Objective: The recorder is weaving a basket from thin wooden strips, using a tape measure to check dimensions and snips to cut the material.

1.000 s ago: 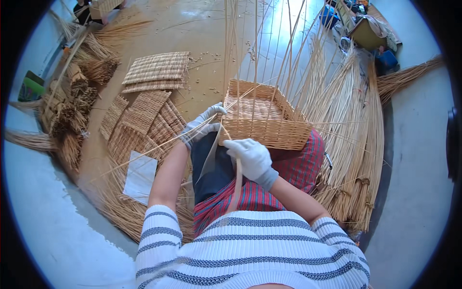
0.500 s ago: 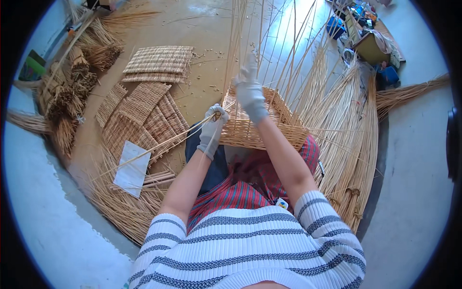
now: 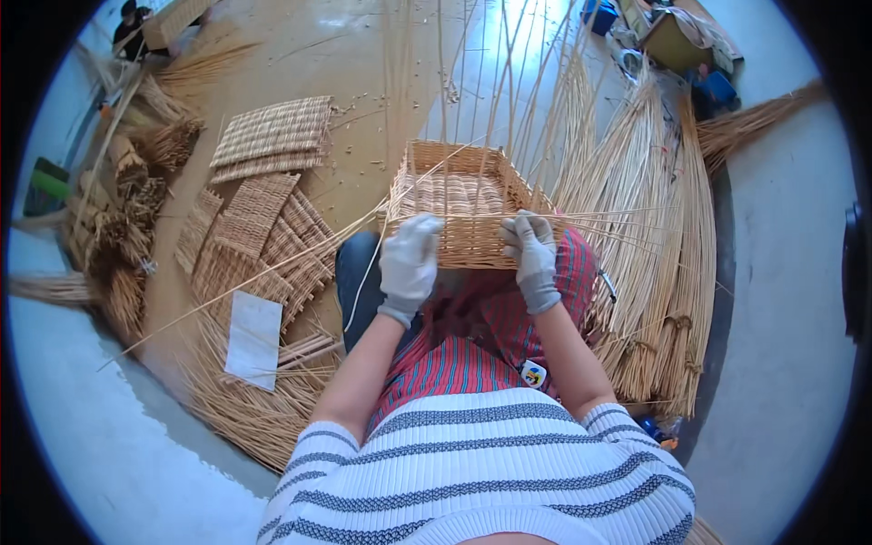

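A rectangular wicker basket (image 3: 468, 243) rests on my lap, with long upright canes (image 3: 490, 100) rising from its walls. My left hand (image 3: 411, 265), in a white glove, is closed at the left part of the near wall, its fingers at the upper edge. Farther right on the same wall, my gloved right hand (image 3: 531, 252) curls its fingers over the rim and the canes there. Loose long canes (image 3: 263, 272) stretch from the basket's left corner down to the left. The fingertips of both hands are partly hidden against the weave.
Woven panels (image 3: 263, 218) lie on the floor at left, beside a white sheet (image 3: 254, 338). Cane bundles (image 3: 136, 200) line the left wall; long pale canes (image 3: 627, 236) spread at right. Blue containers (image 3: 718, 88) stand far right. A person (image 3: 130, 32) is at the far left.
My right hand has come down from above the basket to its near rim. My left hand has moved from the left corner onto the near wall. The basket sits slightly farther left in view.
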A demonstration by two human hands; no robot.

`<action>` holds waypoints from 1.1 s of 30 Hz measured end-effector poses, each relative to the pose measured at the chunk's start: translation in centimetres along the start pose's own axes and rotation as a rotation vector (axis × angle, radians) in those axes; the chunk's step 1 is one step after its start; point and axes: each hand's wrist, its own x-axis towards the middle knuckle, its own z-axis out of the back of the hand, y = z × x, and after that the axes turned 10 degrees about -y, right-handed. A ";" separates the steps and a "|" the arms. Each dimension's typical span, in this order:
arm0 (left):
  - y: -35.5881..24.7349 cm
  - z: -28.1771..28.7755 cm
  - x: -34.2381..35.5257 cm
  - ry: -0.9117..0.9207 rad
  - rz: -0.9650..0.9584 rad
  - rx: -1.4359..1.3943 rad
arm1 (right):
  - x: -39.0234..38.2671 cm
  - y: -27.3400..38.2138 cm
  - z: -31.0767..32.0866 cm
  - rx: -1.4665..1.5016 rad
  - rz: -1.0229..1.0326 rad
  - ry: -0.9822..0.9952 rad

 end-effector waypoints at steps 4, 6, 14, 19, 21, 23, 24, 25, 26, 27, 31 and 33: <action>-2.4 -1.2 1.4 0.300 -0.149 0.370 | 1.8 1.0 -6.1 -0.134 0.670 0.171; -3.7 -1.8 2.4 0.372 -0.082 0.414 | 5.2 3.7 -10.1 -0.814 1.209 0.191; -4.0 -2.6 3.2 0.161 -0.355 0.527 | 1.8 2.8 2.7 -0.123 0.304 -0.009; -9.5 -7.1 3.3 0.560 -0.073 0.289 | 4.3 9.1 -3.4 -0.730 0.866 0.095; -9.7 -7.9 3.0 0.508 -0.112 0.372 | 6.7 9.8 -4.7 -0.583 0.884 0.148; -9.1 -8.0 3.3 0.538 -0.142 0.465 | 4.8 10.6 1.2 -0.159 0.771 0.277; -9.1 -8.1 3.4 0.560 -0.189 0.554 | 3.6 10.2 5.2 -0.243 0.567 0.100; -9.6 -7.9 3.5 0.509 -0.209 0.573 | 3.2 9.3 9.0 -0.318 0.365 -0.069; -9.2 -8.3 3.8 0.502 -0.230 0.563 | 3.0 7.7 12.3 -0.424 0.385 -0.185; -9.6 -7.6 4.1 0.515 -0.254 0.552 | 1.1 7.3 13.4 -0.531 0.386 -0.314; -6.6 -4.6 2.2 0.291 -0.043 -0.089 | -3.0 8.3 6.0 -0.148 0.605 -0.164; -4.7 -2.5 0.5 0.110 0.041 -0.214 | -3.9 7.7 0.5 -0.201 0.458 0.044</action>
